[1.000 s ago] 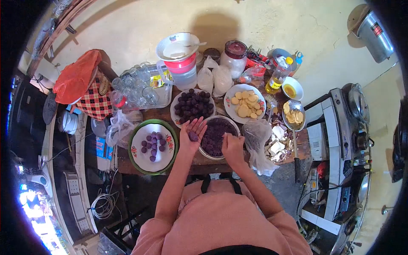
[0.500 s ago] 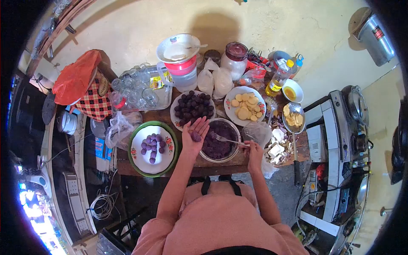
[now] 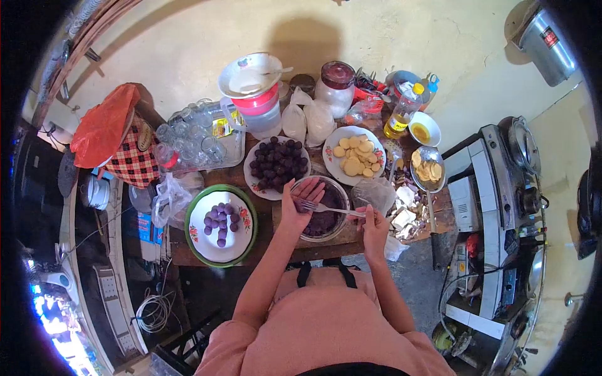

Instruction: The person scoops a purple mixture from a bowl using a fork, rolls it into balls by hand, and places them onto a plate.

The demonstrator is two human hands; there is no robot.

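Note:
My left hand (image 3: 295,210) is palm up with fingers stretched out, at the left rim of a bowl. A small lump of purple mash rests on its palm, partly hidden by the tines of a fork (image 3: 335,210). The fork's handle is pinched in my right hand (image 3: 375,227), to the right of the bowl. Below the fork, purple mash (image 3: 323,223) fills part of the bowl. Purple balls (image 3: 221,219) sit in a cluster on a flowered white plate (image 3: 208,245) inside a green rim (image 3: 194,244) at left.
Behind the bowl stand a plate of dark purple balls (image 3: 276,163) and a plate of yellowish round slices (image 3: 356,156). An oil bottle (image 3: 401,116), a skimmer with slices (image 3: 429,170) and scattered peelings (image 3: 404,216) lie right. Glass jars (image 3: 194,135) fill a tray at back left.
The fork has moved left from above the bowl onto my left palm, over the purple lump. My right hand has shifted slightly along with it. The whole view has shifted a little.

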